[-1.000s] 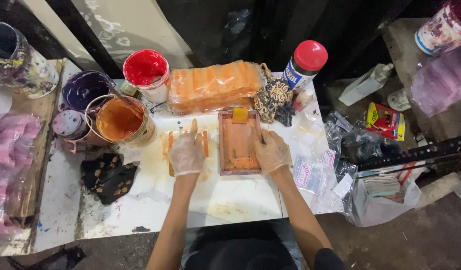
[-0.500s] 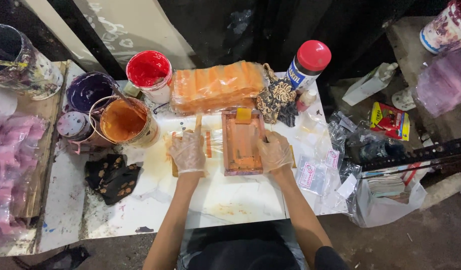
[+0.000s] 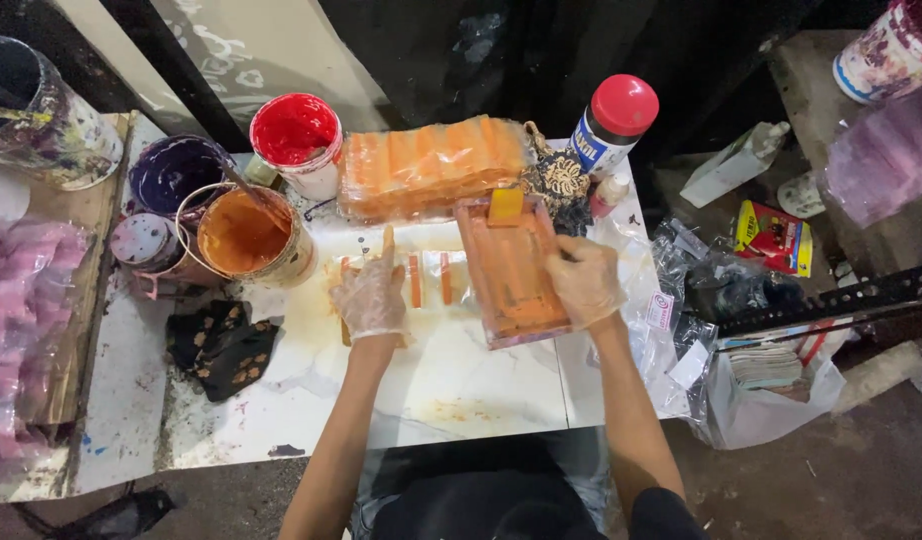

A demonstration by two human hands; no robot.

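Two gloved hands, left (image 3: 371, 295) and right (image 3: 584, 280). Three open paint pots: red (image 3: 296, 132), purple (image 3: 171, 175), orange (image 3: 243, 232). One orange-stained frame (image 3: 506, 270). One red-capped spray can (image 3: 611, 125). Perhaps three orange strips (image 3: 416, 280), though glare blurs them.

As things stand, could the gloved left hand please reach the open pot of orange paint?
Probably yes: the left hand lies beside the orange paint pot, with only bare white tabletop between.

Both hands wear thin clear plastic gloves, left hand (image 3: 371, 297) and right hand (image 3: 584, 281) (orange smears on them); forearms bare, dark short sleeve at right arm.
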